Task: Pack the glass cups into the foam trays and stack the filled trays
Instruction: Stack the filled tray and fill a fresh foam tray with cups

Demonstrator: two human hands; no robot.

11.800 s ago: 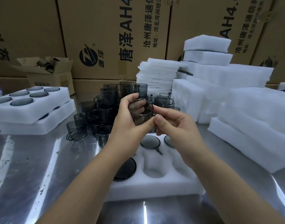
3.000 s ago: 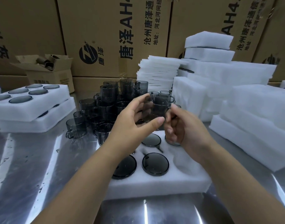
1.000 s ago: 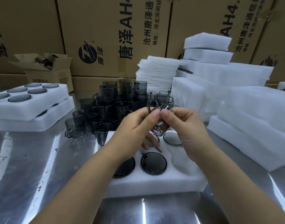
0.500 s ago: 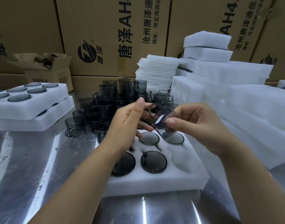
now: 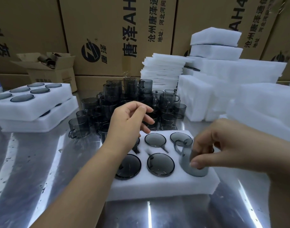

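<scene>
A white foam tray (image 5: 157,186) lies in front of me on the steel table, with several smoky glass cups seated upside down in its holes. My right hand (image 5: 226,145) pinches another smoky glass cup (image 5: 188,160) at the tray's near right hole, its handle pointing left. My left hand (image 5: 129,122) hovers with loose fingers above the tray's far left corner and holds nothing. Behind the tray stands a pile of loose glass cups (image 5: 129,102).
Two filled foam trays (image 5: 32,111) are stacked at the left. Stacks of empty foam pieces (image 5: 223,89) and thin foam sheets (image 5: 162,71) fill the right and back. Cardboard boxes (image 5: 116,33) wall the rear; a small open carton (image 5: 47,68) sits at back left.
My right hand has carried the cup down and right from in front of me to the tray's near right hole. My left hand has let go of it and drawn back over the tray.
</scene>
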